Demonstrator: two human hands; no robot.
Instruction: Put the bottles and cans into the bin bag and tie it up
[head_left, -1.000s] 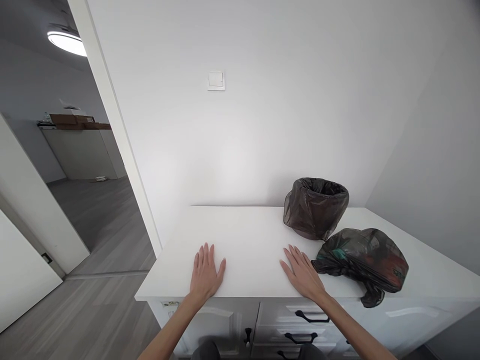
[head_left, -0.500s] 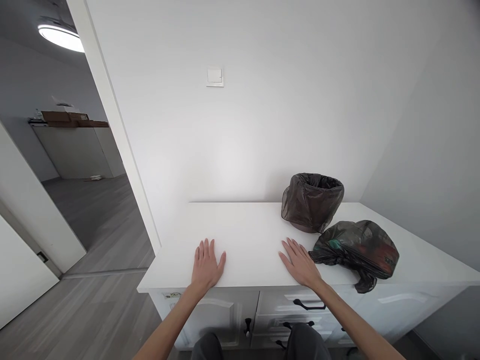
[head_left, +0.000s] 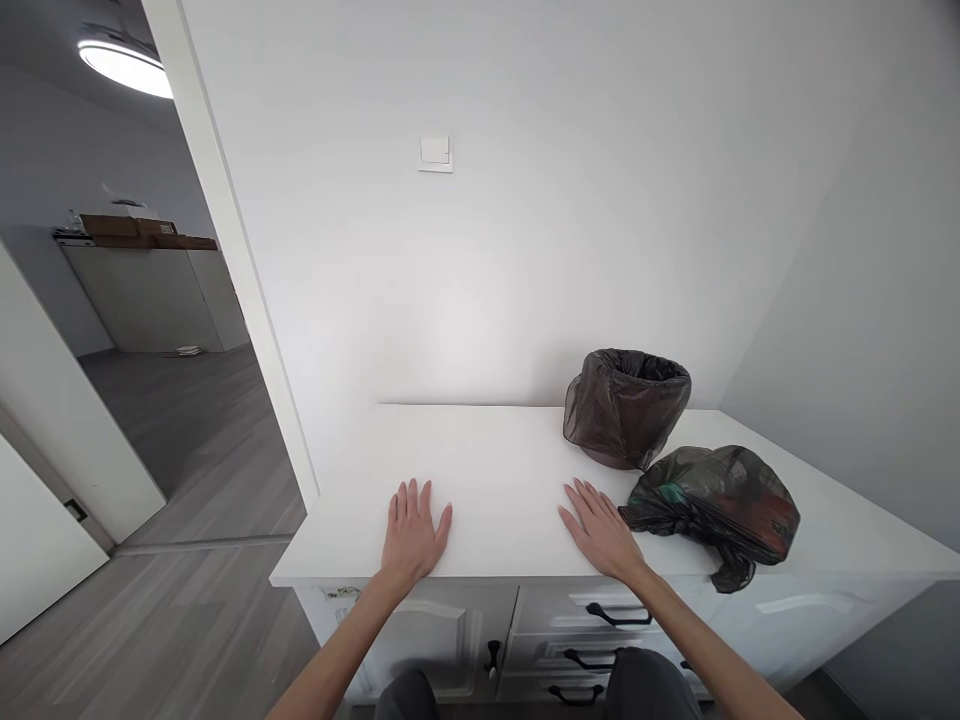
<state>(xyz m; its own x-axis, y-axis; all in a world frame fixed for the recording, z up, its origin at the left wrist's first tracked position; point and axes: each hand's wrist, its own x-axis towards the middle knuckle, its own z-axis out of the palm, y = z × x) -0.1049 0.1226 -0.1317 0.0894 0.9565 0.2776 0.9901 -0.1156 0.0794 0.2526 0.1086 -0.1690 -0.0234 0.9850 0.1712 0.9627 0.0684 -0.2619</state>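
Observation:
My left hand [head_left: 412, 533] lies flat on the white cabinet top [head_left: 487, 490], fingers stretched toward the wall. To its right, my right hand [head_left: 604, 535] also rests palm down with its fingers apart. Neither holds anything. Close beside my right hand is a knotted black plastic bag [head_left: 720, 505], filled with things whose green and reddish colours show through; its tied end hangs over the front edge. Behind that bag stands a small trash bin [head_left: 622, 410] lined with a dark, see-through bag folded over its rim. The bin's inside is mostly hidden.
The white cabinet has drawers with black handles [head_left: 619, 615] below its top. A light switch [head_left: 435, 152] is on the wall behind. At the left, a doorway opens to another room with cardboard boxes [head_left: 127, 228] on a grey unit. My knees are near the cabinet front.
The view has shifted slightly, and my knees have moved a little apart. Both hands, the bin and the tied bag stay where they were on the cabinet top.

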